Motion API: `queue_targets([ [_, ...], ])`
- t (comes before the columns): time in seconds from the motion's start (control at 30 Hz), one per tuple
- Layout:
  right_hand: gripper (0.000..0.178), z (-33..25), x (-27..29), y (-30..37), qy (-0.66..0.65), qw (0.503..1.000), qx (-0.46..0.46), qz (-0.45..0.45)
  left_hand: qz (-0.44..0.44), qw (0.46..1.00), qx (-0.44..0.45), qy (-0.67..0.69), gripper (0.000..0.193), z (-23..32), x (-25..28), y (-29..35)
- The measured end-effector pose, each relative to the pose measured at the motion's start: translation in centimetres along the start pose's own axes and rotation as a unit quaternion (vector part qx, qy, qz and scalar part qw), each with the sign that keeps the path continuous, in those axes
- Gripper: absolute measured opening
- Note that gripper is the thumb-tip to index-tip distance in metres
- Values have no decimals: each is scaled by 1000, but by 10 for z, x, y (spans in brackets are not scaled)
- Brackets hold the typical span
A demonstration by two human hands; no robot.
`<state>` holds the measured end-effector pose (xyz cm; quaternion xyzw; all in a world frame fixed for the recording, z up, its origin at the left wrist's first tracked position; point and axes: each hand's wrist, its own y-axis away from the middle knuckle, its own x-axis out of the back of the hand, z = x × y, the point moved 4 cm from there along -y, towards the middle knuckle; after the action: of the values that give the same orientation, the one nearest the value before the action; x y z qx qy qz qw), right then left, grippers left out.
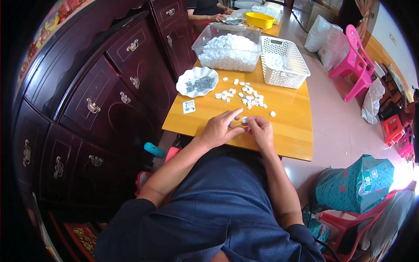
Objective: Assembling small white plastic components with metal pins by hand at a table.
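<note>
Over the near edge of the wooden table [290, 131], my right hand [262, 133] pinches a small white plastic piece [244, 119] between thumb and fingertips. Just left of it is my left hand [218, 129], thumb and index finger stretched apart around the space by that piece; I see nothing held in it. Beyond both hands lie several loose white pieces [252, 97] in a scattered group. One single white piece [273, 114] sits off to the right. A scalloped white dish [181, 83] at the left holds small dark grey parts [200, 84].
A clear bin [227, 64] heaped with white pieces and a white perforated basket [286, 80] stand at the table's far side. Near the dish lies a printed square card [189, 106]. Dark cabinets [104, 87] line the left. Another person's hands [218, 17] work beyond, near a yellow basin [259, 21].
</note>
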<state>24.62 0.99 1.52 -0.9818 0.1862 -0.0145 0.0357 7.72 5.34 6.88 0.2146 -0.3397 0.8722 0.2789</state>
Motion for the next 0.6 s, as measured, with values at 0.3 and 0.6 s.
queue_targets([
  [0.3, 20, -24, 75, -5, 373, 889, 143, 225, -120, 962, 13, -244, 49, -42, -30, -40],
  [0.6, 12, -9, 84, -12, 439, 846, 170, 250, -134, 951, -4, -277, 35, -48, -43, -50],
])
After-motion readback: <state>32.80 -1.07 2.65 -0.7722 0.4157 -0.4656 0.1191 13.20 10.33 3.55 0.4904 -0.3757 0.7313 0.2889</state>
